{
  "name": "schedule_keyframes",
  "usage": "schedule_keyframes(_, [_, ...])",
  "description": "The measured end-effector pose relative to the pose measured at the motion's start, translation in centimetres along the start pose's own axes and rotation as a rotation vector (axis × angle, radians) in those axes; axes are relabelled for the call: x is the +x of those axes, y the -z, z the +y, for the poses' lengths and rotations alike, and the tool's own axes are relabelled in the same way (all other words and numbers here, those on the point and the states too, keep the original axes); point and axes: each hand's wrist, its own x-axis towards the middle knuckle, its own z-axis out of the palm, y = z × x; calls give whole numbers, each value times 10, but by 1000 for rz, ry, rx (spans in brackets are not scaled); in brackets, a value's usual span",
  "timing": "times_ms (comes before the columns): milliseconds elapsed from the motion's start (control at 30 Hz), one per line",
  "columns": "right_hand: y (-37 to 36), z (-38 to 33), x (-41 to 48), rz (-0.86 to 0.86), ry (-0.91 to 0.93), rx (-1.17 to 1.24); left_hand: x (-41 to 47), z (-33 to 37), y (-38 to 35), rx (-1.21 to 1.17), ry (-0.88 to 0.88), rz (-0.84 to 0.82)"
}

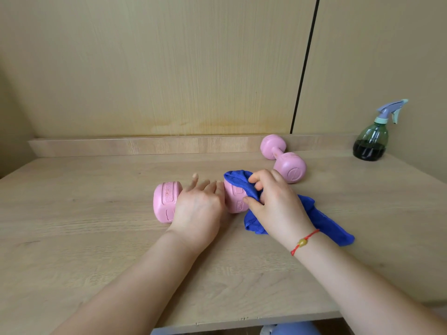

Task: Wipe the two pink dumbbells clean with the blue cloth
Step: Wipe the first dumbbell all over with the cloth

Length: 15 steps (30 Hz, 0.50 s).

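A pink dumbbell [167,201] lies sideways on the wooden table in the middle. My left hand [198,209] rests flat over its handle with the fingers straight, hiding the bar. My right hand [273,201] grips the blue cloth [324,223] and presses it against the dumbbell's right head; the cloth drapes over that head and trails to the right on the table. A second pink dumbbell [284,158] lies farther back to the right, apart from both hands.
A dark green spray bottle [371,143] with a lilac trigger stands at the back right. A low wooden ledge [145,146] runs along the back of the table [72,238] under the wall panels. The table's front edge is near my forearms.
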Motion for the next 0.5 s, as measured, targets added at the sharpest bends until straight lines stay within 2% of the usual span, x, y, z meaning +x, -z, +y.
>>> schedule_keyframes(100, [0, 3, 5, -20, -87, 108, 0, -10, 9, 29, 11, 13])
schedule_keyframes(233, [10, 0, 15, -33, -237, 281, -5, -39, 36, -48, 128, -10])
schedule_keyframes(367, [21, -10, 24, 8, -331, 535, -16, -73, 55, -247, 291, -202])
schedule_keyframes(500, [22, -28, 33, 25, -301, 679, -35, -97, 52, -514, 413, -353])
